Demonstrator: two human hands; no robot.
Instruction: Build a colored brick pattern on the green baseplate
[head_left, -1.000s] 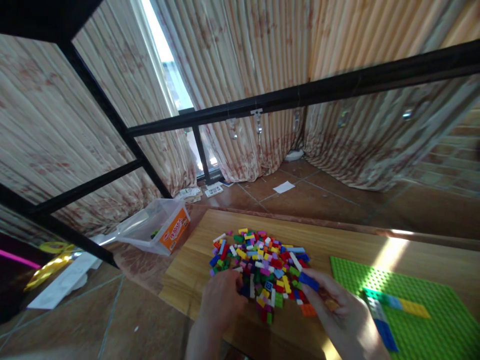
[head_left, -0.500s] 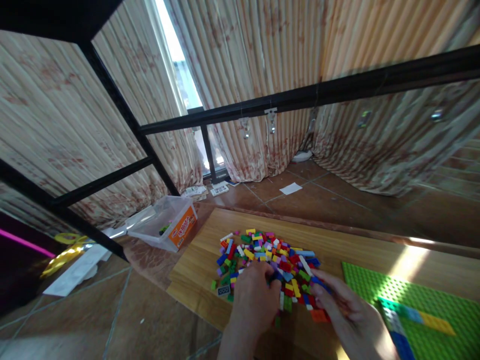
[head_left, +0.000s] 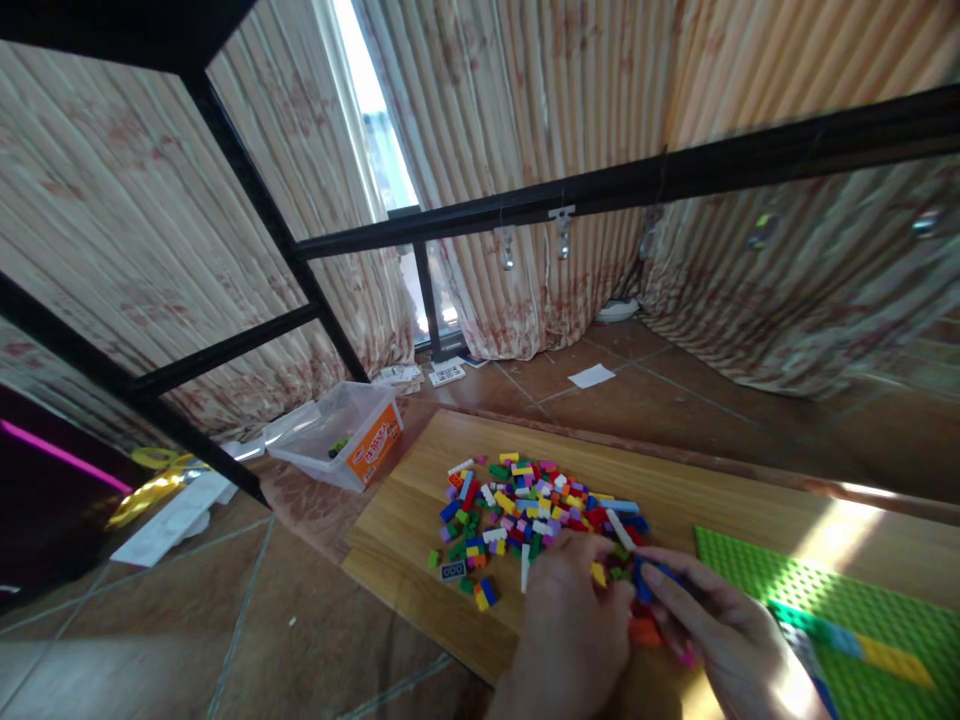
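A heap of small coloured toy bricks (head_left: 517, 505) lies loose on the wooden table. My left hand (head_left: 574, 620) reaches over its right part, with thumb and fingers curled together among the bricks; what they hold, if anything, is hidden. Close beside it my right hand (head_left: 724, 625) pinches a blue brick (head_left: 654, 578) between thumb and forefinger. Something pink shows under its lower fingers. An orange-red brick (head_left: 643, 631) lies between the two hands. On the right, a green baseplate (head_left: 757, 570) carries a row of green, blue and yellow bricks (head_left: 855, 642).
The wooden table (head_left: 420, 480) has its left edge by a clear plastic box (head_left: 337, 435) with an orange label and a few bricks inside. Black metal bars (head_left: 480, 215) cross in front of the curtains. A white paper (head_left: 592, 376) lies on the tiled floor.
My left hand has moved right across the heap, up close to my right hand, uncovering bricks at the heap's left. My right hand still holds the blue brick. The view has shifted slightly.
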